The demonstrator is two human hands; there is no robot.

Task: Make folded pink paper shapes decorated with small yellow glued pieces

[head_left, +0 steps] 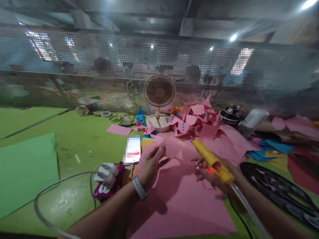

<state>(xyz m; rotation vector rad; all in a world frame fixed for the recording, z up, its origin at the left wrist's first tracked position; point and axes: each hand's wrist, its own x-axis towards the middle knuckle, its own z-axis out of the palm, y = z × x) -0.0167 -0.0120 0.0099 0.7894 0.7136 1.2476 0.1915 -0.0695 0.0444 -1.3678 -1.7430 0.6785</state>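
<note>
My left hand [151, 164], wearing a watch with a pale band [140, 188], pinches a small pink paper piece [171, 148] between thumb and fingers. My right hand [208, 174] is closed around a yellow hot glue gun [211, 160]. Its nozzle points up and left toward the held paper, with a gap between them. A red light glows near the grip, and a long clear glue stick [245, 204] sticks out of the back. Under both hands lies a large pink sheet [184, 209]. The right fingers are partly blurred.
Behind my hands stand a small fan [159, 91] and a heap of pink paper scraps [199, 116]. A phone [133, 149] and a purple power strip with white plugs [107, 176] sit left, with a looping grey cable [37, 202]. Black cut-out shapes [279, 192] lie right.
</note>
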